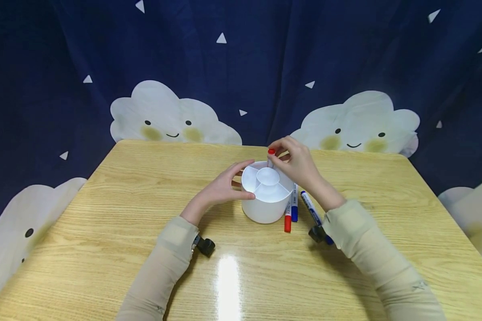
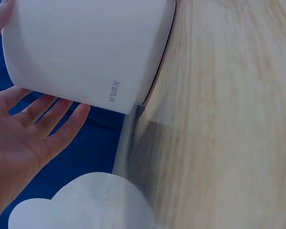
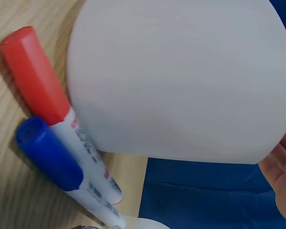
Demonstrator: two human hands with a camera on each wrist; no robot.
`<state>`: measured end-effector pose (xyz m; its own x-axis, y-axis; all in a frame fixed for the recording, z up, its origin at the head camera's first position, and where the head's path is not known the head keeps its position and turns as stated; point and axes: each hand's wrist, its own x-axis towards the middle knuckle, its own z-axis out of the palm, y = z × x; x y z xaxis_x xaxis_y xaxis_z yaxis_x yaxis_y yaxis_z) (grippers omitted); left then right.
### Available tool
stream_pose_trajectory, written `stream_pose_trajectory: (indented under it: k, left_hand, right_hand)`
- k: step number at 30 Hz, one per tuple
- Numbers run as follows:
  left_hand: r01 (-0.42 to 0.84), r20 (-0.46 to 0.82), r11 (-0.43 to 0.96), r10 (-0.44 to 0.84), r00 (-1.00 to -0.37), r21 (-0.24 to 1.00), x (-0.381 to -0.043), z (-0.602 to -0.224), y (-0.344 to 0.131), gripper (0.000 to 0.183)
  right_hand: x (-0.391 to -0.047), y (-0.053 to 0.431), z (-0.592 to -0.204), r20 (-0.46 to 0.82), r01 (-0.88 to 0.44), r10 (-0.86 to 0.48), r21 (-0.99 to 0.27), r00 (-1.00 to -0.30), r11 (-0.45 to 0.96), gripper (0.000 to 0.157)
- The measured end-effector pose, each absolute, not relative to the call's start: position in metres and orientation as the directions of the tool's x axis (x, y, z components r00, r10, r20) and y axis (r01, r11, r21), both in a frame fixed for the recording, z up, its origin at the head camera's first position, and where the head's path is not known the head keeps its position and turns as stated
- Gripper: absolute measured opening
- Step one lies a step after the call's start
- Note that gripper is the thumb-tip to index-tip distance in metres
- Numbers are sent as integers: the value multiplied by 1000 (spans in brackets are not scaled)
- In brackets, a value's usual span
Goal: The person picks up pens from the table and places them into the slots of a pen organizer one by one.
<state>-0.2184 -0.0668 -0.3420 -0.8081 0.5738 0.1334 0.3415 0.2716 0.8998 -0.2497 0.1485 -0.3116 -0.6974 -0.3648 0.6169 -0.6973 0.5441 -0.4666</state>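
Note:
A round white divided pen holder [image 1: 263, 209] stands on the table, with several compartments around a central cup. My left hand [image 1: 221, 185] grips its left side, thumb at the near rim and fingers toward the back; the left wrist view shows fingertips against the white wall [image 2: 86, 52]. With thumb and fingers, my right hand [image 1: 299, 165] pinches a red-ended marker [image 1: 271, 152] upright at the holder's back rim. The marker's lower part is hidden by the holder. Beside the holder's right side lie a red-capped marker [image 3: 38, 76] and a blue-capped marker [image 3: 50, 152].
Another blue marker [image 1: 311, 207] lies slantwise under the right forearm, partly hidden by a black wrist camera [image 1: 317, 233]. The wooden table [image 1: 164, 174] ends at a dark blue curtain [image 1: 261, 67] with clouds. Another wrist camera [image 1: 205, 246] hangs by the left sleeve.

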Motion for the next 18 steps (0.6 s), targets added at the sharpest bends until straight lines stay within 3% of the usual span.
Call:
stream_pose_trajectory:
  k: [9, 18]
  left_hand:
    - [342, 137, 266, 573, -808, 901, -218, -342, -67, 81]
    - [332, 139, 242, 577, -804, 912, -219, -343, -67, 82]
  right_hand:
    - [-252, 151, -316, 620, -703, -368, -470, -693, 533, 14]
    - [-248, 165, -308, 573, -631, -328, -477, -751, 612, 21]
